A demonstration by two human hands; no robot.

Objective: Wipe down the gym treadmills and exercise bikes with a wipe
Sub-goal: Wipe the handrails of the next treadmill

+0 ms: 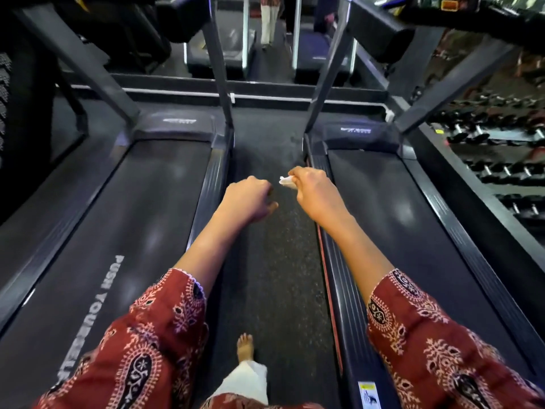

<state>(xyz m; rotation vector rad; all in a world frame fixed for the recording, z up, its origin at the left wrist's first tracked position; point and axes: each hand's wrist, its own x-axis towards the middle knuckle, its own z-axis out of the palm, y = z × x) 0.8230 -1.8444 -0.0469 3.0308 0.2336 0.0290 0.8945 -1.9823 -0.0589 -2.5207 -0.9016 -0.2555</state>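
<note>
Wipe (285,180): small, white, crumpled, pinched at the fingertips of the right hand (314,193), with only a short tuft showing past them. It is held in the air over the dark floor strip (274,261) between the two machines, near the inner side rail (348,305) of the right treadmill (398,216) and touching no surface. Left hand (246,199): raised just beside it, fingers curled in and holding nothing. The left treadmill (132,216) lies well apart on the other side. The person stands in the aisle, one bare foot (244,346) visible. Assessment: wiping contact is not yet made. Recommendation: open the wipe out with the free hand before use, since the wad as held offers little face; lay it flat under the fingers and draw it along the nearest rail in one direction, refolding once a face is soiled. A dumbbell rack (486,160) stands at far right
</note>
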